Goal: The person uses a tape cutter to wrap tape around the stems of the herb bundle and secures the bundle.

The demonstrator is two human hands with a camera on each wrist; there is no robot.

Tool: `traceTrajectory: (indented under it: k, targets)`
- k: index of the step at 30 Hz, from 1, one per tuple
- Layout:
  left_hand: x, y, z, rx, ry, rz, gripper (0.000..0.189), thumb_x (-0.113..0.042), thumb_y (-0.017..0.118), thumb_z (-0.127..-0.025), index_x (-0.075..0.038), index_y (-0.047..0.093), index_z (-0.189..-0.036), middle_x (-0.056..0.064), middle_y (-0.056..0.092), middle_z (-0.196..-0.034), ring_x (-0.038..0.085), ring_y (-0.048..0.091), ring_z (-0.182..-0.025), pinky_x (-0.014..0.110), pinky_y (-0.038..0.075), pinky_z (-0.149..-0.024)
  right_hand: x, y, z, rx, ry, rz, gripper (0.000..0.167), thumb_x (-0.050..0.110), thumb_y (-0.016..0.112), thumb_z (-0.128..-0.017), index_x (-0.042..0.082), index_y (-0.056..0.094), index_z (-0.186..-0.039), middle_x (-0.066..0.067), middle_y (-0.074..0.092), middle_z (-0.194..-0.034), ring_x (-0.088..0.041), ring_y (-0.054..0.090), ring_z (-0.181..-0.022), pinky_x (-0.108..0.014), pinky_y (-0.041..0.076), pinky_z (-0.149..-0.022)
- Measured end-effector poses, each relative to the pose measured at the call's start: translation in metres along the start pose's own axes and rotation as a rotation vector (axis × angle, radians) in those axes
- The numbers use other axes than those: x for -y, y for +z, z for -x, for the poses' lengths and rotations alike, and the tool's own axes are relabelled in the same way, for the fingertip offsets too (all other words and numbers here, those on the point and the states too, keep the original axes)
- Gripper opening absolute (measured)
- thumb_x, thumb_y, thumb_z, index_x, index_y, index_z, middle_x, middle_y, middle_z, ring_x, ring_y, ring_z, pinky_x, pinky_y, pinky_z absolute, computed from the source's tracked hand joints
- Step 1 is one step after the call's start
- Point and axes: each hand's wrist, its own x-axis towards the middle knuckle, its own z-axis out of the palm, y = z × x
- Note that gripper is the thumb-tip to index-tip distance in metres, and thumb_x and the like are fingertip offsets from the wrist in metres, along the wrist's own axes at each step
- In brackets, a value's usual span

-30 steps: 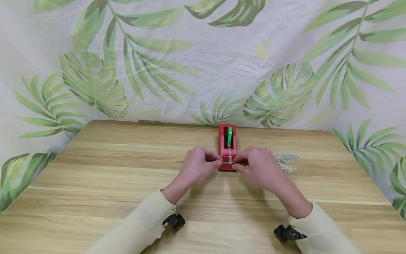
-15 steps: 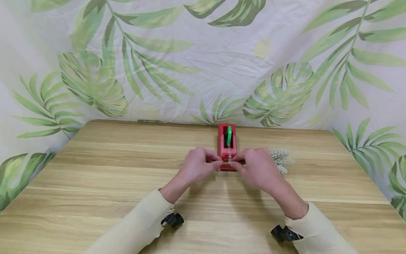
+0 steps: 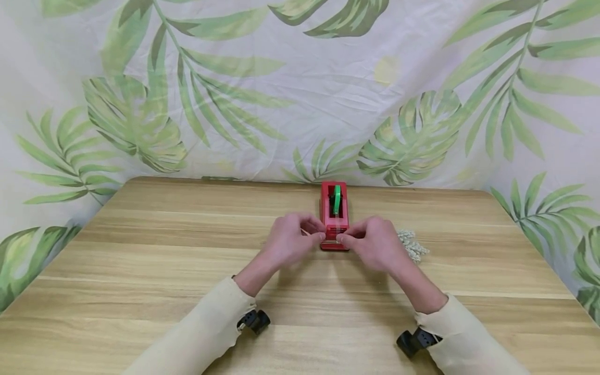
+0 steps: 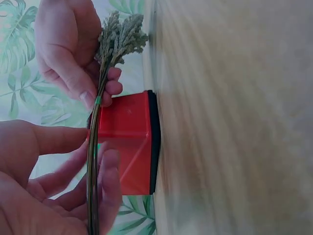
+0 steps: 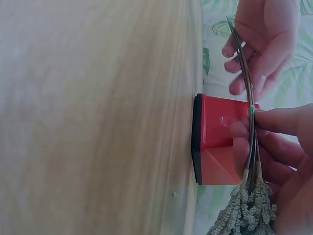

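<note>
A bunch of dried flowers with pale, grainy heads lies crosswise in front of a red tape dispenser. Its thin stems carry a small green band. My right hand pinches the stems beside that band, with the flower heads out to the right. On the other side, my left hand surrounds the lower stems loosely, its thumb and fingers parted. A green roll sits in the dispenser, and a clear strip seems to run forward from it.
The wooden table stretches out on both sides of the dispenser. A leaf-patterned cloth hangs behind its far edge. A dark camera is strapped at each wrist.
My right hand has shifted slightly left, and the flower heads have come left and a little downward with it. My left thumb and fingers have parted from their pinch on the stems.
</note>
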Motion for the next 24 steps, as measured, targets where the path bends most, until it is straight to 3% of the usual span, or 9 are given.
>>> traceTrajectory:
  k: [7,14,17,20,24]
  targets:
    - [-0.004,0.003,-0.007,-0.008,0.053,0.09,0.006,-0.012,0.073,-0.098,-0.015,0.076,-0.103,0.007,0.079,-0.106,0.021,0.074,-0.084,0.026,0.053,-0.069,-0.001,-0.001,-0.001,0.01,-0.014,-0.005,0.018,0.026,0.076,-0.098,0.011,0.086,-0.096,-0.001,0.081,-0.088,-0.016,0.065,-0.085,-0.028,0.05,-0.069]
    - [-0.004,0.011,-0.012,0.009,0.071,0.142,0.015,-0.007,0.07,-0.099,-0.018,0.08,-0.102,0.004,0.077,-0.112,0.024,0.069,-0.106,0.027,0.052,-0.071,0.0,-0.002,0.0,-0.003,-0.056,0.031,0.014,0.026,0.077,-0.097,0.015,0.086,-0.099,0.001,0.083,-0.093,-0.015,0.072,-0.092,-0.031,0.055,-0.077]
    - [-0.002,0.011,-0.013,0.026,0.062,0.145,0.018,-0.007,0.068,-0.101,-0.021,0.081,-0.102,0.003,0.076,-0.114,0.025,0.066,-0.108,0.027,0.05,-0.071,-0.001,-0.001,0.0,-0.017,-0.067,0.037,0.013,0.025,0.078,-0.097,0.015,0.086,-0.096,0.001,0.083,-0.091,-0.016,0.072,-0.092,-0.032,0.055,-0.077]
    - [-0.002,0.012,-0.014,0.049,0.051,0.158,0.019,-0.008,0.066,-0.103,-0.02,0.081,-0.105,0.005,0.074,-0.115,0.022,0.064,-0.102,0.027,0.051,-0.069,-0.002,0.0,-0.001,-0.024,-0.063,0.041,0.013,0.025,0.078,-0.096,0.016,0.086,-0.095,0.002,0.083,-0.09,-0.016,0.072,-0.092,-0.032,0.054,-0.077]
    - [-0.001,0.011,-0.015,0.091,0.031,0.221,0.019,-0.007,0.065,-0.104,-0.016,0.08,-0.109,0.011,0.069,-0.114,0.017,0.066,-0.081,0.032,0.061,-0.07,-0.002,-0.001,-0.001,-0.021,-0.052,0.031,0.012,0.026,0.078,-0.096,0.017,0.087,-0.096,0.002,0.083,-0.09,-0.016,0.072,-0.094,-0.032,0.054,-0.078]
